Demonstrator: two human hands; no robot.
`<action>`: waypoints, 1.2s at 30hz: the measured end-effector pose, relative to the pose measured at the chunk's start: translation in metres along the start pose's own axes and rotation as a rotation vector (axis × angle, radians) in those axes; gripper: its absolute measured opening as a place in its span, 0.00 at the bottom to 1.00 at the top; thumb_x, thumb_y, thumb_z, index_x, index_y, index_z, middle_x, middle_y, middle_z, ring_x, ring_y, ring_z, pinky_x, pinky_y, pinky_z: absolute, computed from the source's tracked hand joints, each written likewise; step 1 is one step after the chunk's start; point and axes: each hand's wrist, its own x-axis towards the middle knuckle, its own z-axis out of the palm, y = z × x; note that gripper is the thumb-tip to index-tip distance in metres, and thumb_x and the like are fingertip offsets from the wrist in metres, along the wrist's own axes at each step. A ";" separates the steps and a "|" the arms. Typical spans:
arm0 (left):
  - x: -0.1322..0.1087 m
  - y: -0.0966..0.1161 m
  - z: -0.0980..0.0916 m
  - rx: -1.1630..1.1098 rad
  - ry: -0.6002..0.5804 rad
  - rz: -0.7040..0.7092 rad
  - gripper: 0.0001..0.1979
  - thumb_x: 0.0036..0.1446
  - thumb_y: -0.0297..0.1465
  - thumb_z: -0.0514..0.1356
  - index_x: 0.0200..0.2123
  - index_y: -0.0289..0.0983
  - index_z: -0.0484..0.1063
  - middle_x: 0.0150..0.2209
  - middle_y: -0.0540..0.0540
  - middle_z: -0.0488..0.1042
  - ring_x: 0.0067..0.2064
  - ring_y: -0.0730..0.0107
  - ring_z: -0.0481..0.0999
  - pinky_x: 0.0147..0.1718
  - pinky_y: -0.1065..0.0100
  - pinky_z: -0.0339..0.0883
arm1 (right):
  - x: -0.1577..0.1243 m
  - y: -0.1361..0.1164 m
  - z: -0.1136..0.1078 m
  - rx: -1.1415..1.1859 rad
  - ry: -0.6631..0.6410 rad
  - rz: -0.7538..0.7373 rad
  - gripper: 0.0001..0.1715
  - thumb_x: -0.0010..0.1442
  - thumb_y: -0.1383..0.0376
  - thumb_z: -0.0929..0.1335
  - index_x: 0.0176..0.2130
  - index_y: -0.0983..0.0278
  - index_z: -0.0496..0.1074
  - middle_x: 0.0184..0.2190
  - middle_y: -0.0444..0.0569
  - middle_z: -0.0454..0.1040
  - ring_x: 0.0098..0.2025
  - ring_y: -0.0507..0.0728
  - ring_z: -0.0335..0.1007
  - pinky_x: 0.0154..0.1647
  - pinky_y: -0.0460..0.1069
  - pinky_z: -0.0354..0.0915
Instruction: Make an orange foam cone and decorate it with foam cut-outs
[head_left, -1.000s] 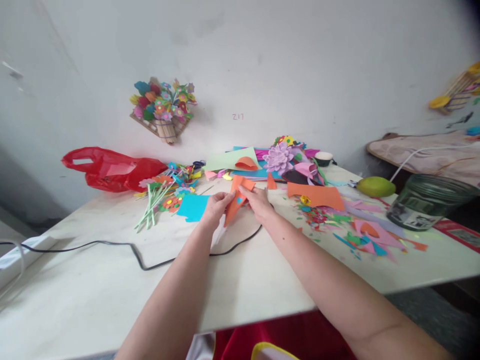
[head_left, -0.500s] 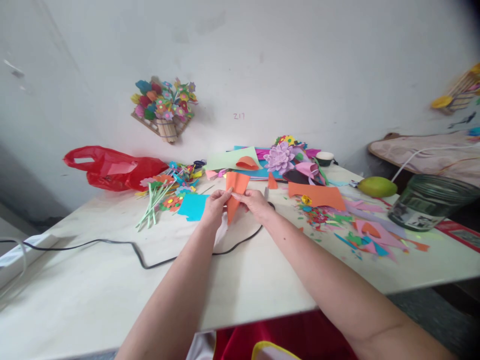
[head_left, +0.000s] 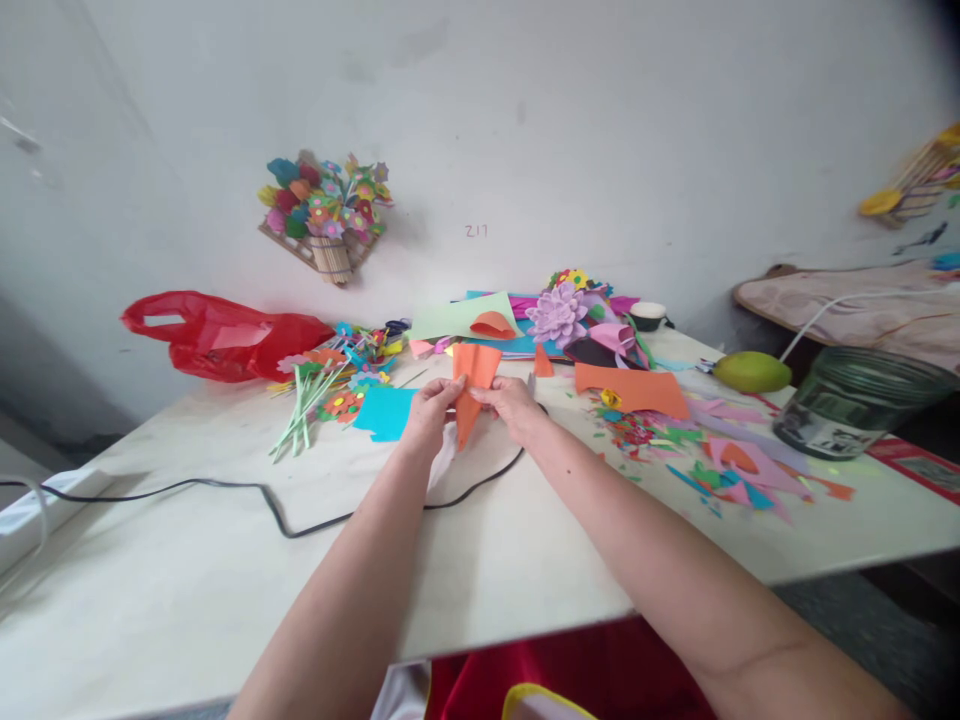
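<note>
Both my hands hold one orange foam piece (head_left: 472, 385) upright over the white table (head_left: 225, 590), its point hanging down. My left hand (head_left: 429, 415) pinches its left edge. On the right edge my right hand (head_left: 516, 405) pinches it with fingers closed. A black cable (head_left: 277, 512) runs under my wrists. Just left of my left hand lies a blue foam sheet (head_left: 386, 412), and a white scrap (head_left: 442, 465) shows below the orange piece.
A red plastic bag (head_left: 221, 335), foam flowers on green sticks (head_left: 315, 385), stacked coloured sheets with a purple flower (head_left: 556, 315), an orange sheet (head_left: 634, 390), scraps (head_left: 720, 470), a green mango (head_left: 750, 372) and a dark jar (head_left: 847, 405) lie on the table. A flower basket (head_left: 326, 215) hangs on the wall.
The orange piece was folded shut and turned upright between my hands; the blue spot seen inside it a second ago is hidden. My hands stayed in place.
</note>
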 end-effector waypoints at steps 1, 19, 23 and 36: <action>0.000 0.000 0.000 -0.008 0.003 0.005 0.19 0.38 0.42 0.67 0.22 0.36 0.63 0.20 0.54 0.66 0.22 0.78 0.67 0.21 0.76 0.59 | 0.000 0.000 -0.001 -0.007 -0.008 0.005 0.18 0.36 0.56 0.74 0.23 0.67 0.70 0.18 0.43 0.69 0.19 0.46 0.57 0.18 0.43 0.49; 0.002 0.000 -0.004 -0.068 0.098 0.003 0.21 0.36 0.44 0.68 0.23 0.35 0.65 0.20 0.53 0.69 0.21 0.78 0.68 0.20 0.75 0.59 | -0.002 -0.004 -0.008 -0.002 -0.027 -0.046 0.23 0.44 0.48 0.70 0.27 0.66 0.72 0.26 0.48 0.74 0.23 0.48 0.64 0.17 0.43 0.50; 0.003 -0.001 -0.005 -0.048 0.154 0.016 0.21 0.36 0.44 0.68 0.24 0.35 0.66 0.20 0.53 0.67 0.21 0.78 0.67 0.18 0.77 0.58 | 0.004 0.001 -0.010 0.015 0.086 -0.147 0.16 0.46 0.54 0.69 0.23 0.65 0.69 0.24 0.46 0.72 0.22 0.48 0.60 0.18 0.43 0.52; 0.003 -0.002 -0.004 -0.040 0.223 0.071 0.20 0.37 0.45 0.67 0.22 0.35 0.66 0.19 0.55 0.64 0.18 0.80 0.64 0.15 0.77 0.54 | 0.004 0.008 -0.010 -0.087 0.030 -0.114 0.15 0.51 0.54 0.66 0.27 0.64 0.67 0.24 0.44 0.71 0.19 0.46 0.59 0.16 0.42 0.52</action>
